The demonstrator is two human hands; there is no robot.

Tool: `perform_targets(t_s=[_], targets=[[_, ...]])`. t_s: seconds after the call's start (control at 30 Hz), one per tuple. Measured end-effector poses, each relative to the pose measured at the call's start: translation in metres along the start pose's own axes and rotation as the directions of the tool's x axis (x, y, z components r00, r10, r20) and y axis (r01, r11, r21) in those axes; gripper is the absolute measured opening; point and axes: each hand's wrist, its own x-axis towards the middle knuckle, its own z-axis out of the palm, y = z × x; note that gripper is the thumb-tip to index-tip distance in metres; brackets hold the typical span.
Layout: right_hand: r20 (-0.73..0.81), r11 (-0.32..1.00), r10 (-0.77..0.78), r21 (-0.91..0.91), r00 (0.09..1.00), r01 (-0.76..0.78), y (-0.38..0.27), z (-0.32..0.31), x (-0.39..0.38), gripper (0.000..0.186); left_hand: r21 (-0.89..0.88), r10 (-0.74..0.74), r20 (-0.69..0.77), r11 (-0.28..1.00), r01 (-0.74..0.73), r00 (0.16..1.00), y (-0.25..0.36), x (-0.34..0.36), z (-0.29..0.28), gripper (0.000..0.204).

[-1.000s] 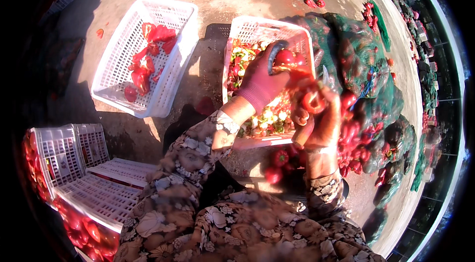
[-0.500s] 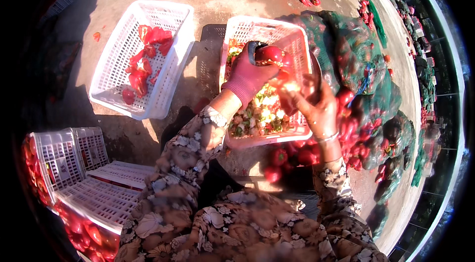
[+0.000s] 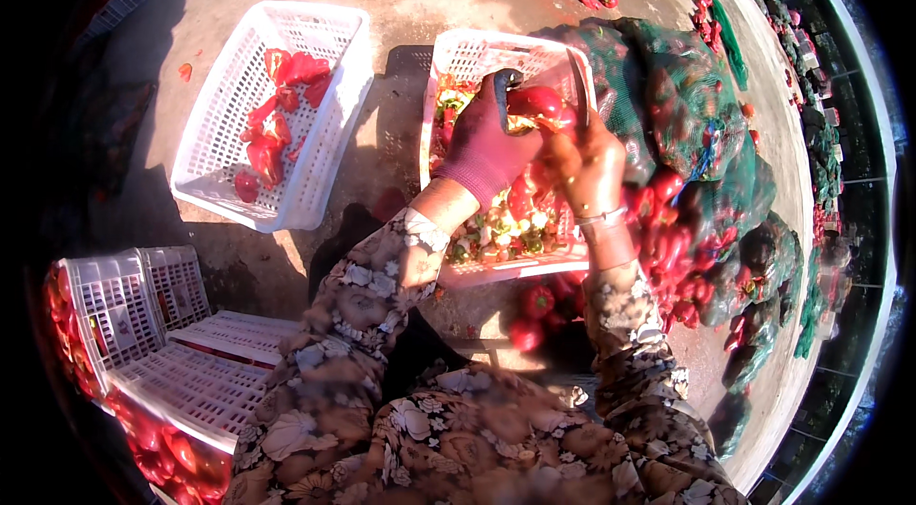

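My left hand (image 3: 489, 143), in a pink glove with dark fingertips, is closed around a red bell pepper (image 3: 536, 103). Close beside it, my bare right hand (image 3: 590, 166) grips a knife (image 3: 578, 78) whose narrow dark blade points away from me; its handle is hidden in my fingers. Both hands are over a pinkish-white plastic crate (image 3: 510, 273). In that crate lie pale and green pepper cores (image 3: 496, 233) and red pieces. Whether the blade touches the pepper is hard to make out.
To the left, a white crate (image 3: 329, 166) holds several red pepper pieces (image 3: 267, 157). Green mesh sacks (image 3: 682, 114) of peppers stand at the right, with loose red peppers (image 3: 668, 252) piled nearer me. More crates (image 3: 205, 381) with peppers are at the lower left.
My right hand has moved left and slightly up, closer to the pepper. The blade has come upright beside the pepper. My left hand still grips the pepper, nearly in place.
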Motion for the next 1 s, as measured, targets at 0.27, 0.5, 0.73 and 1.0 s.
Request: perform_targets(t_s=[0.27, 0.5, 0.73, 1.0], targets=[[-0.155, 0.997, -0.016, -0.076, 0.988, 0.004, 0.015, -0.014, -0.012, 0.023, -0.418, -0.28, 0.246, 0.833, 0.362, 0.928, 0.015, -0.001, 0.005, 0.044], [-0.216, 0.999, -0.009, -0.048, 0.976, -0.001, 0.022, -0.028, -0.021, 0.02, 0.014, 0.076, 0.08, 0.997, -0.077, 0.994, -0.006, -0.005, 0.026, 0.052], [-0.167, 0.932, 0.257, 0.303, 0.952, -0.198, 0.027, -0.038, -0.034, 0.018, -0.353, -0.213, 0.374, 0.867, 0.351, 0.903, 0.003, -0.005, 0.027, 0.05], [-0.083, 0.843, 0.389, 0.433, 0.917, -0.318, 0.038, -0.041, -0.031, 0.007, -0.156, -0.237, 0.342, 0.94, 0.304, 0.909, 0.0, -0.004, 0.023, 0.049]])
